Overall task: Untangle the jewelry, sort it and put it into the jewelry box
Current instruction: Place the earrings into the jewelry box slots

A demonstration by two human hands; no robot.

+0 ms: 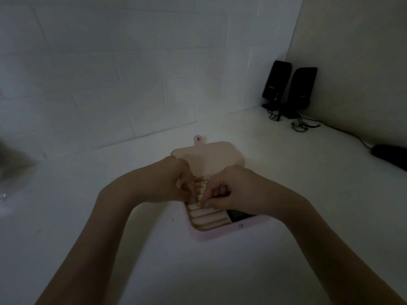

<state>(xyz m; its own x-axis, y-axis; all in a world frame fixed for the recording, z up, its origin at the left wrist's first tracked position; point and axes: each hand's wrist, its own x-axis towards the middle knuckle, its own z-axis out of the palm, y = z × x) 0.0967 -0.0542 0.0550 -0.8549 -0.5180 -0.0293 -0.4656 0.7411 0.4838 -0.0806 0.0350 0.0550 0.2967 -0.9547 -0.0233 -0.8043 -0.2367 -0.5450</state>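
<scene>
While both hands, left (176, 183) and right (229, 190), pinch a gold ring (199, 204) between them, the jewelry box (209, 227) rolls run crosswise directly beneath.

1 open pale pink jewelry box (199, 235) with 1 flap lid, 2 bare hands, left (169, 181) and right (233, 190), 1 small gold ring (199, 204) between their fingertips, 4 uncovered cream padded ring rolls (207, 220), 2 black desktop speakers (288, 86), 1 black computer mouse (389, 156)
</scene>
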